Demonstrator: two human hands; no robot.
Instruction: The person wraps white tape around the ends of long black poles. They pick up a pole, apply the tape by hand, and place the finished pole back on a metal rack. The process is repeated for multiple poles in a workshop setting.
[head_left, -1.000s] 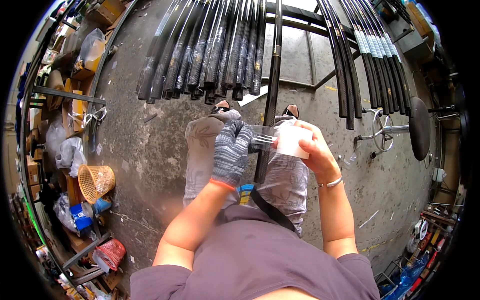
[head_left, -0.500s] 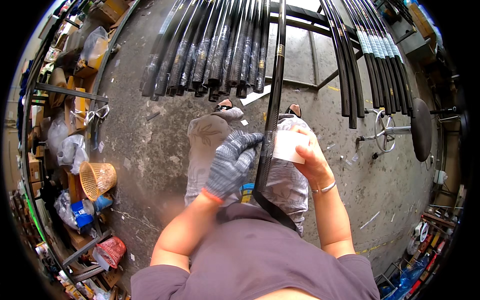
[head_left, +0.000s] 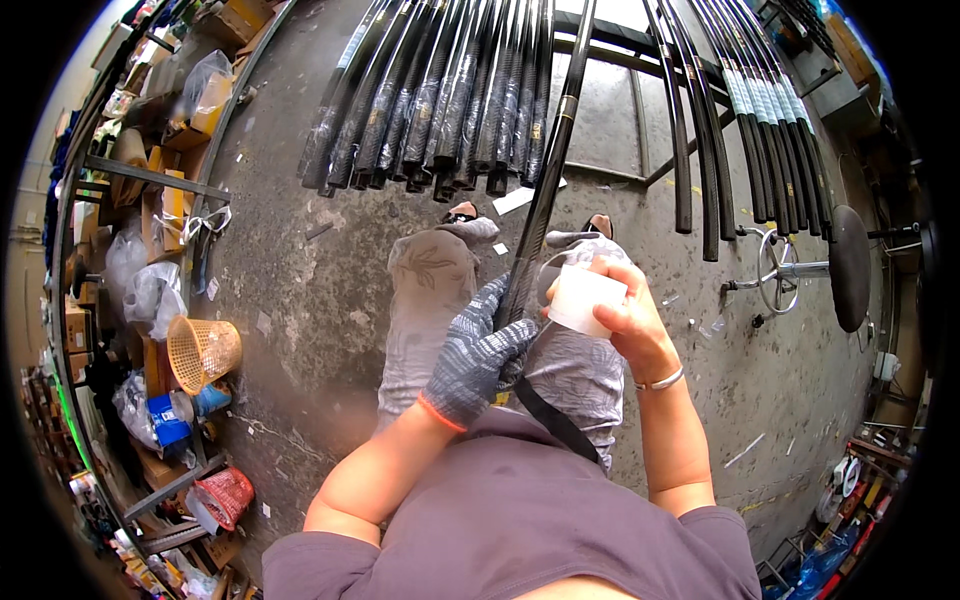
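Observation:
A long glossy black pole [head_left: 545, 185] runs from the far edge down to my lap, tilted slightly. My left hand [head_left: 478, 350], in a grey knitted glove with an orange cuff, is wrapped round its near end. Just right of the pole, my bare right hand [head_left: 632, 315] grips a white roll of tape [head_left: 583, 300] between thumb and fingers. A see-through loop curves off the roll's left side, toward the pole; whether it touches the pole I cannot tell. A black strap [head_left: 560, 430] hangs below the left hand across my lap.
Several plastic-wrapped black poles [head_left: 440, 110] lie side by side at the far left, more black poles [head_left: 770, 150] at the far right on a metal rack [head_left: 640, 120]. A round stool [head_left: 850, 268] lies tipped at right. Cluttered shelves and a yellow basket [head_left: 203, 353] line the left.
My left hand has gone from touching the pole's side with its fingertips to wrapping round it lower down. The pole's near part has shifted left, and the tape roll now sits apart from it.

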